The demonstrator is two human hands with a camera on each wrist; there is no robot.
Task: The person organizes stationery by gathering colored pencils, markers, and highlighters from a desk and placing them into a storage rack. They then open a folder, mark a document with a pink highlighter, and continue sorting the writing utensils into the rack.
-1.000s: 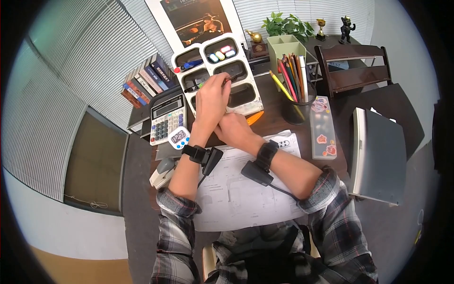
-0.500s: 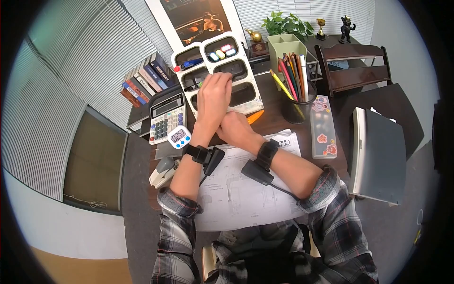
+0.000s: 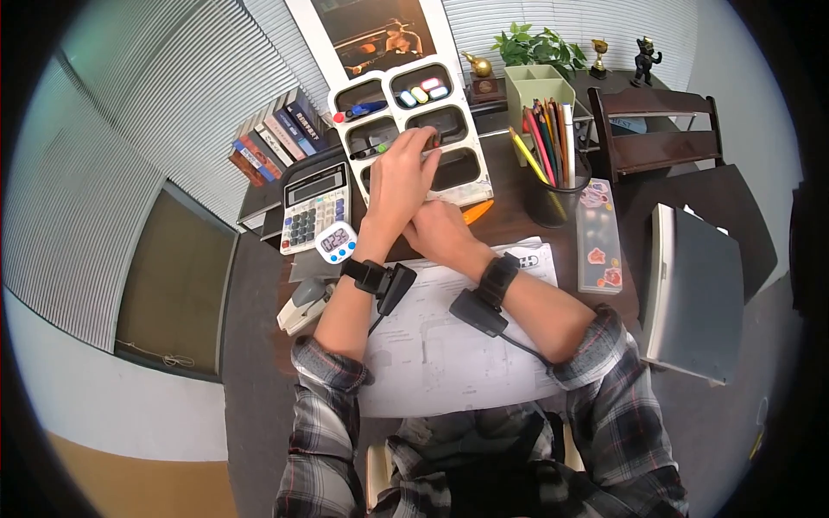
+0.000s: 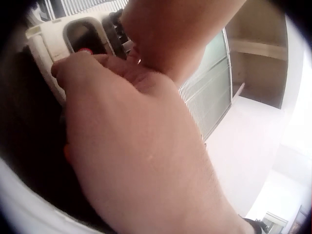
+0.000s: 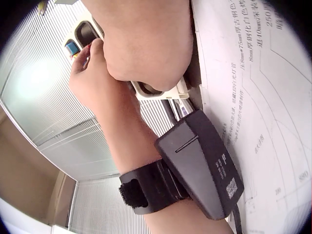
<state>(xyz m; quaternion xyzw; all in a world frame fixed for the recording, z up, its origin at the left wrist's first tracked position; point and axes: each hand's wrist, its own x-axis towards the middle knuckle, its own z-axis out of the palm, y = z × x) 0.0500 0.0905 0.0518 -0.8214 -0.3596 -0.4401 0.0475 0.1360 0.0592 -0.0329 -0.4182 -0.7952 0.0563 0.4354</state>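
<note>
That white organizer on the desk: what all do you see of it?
The white organizer looks like plastic, with six dark, rounded compartments in two columns of three. The top-right one holds colour-banded pieces; the top-left, something blue. It sits before the framed picture, beside the calculator, its tilt unclear. The left hand reaches over it; whether they touch is hidden.

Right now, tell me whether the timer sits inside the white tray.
No, the timer is outside the white tray, by the calculator.

Rolled plaid sleeves and black wristbands are worn.
</note>
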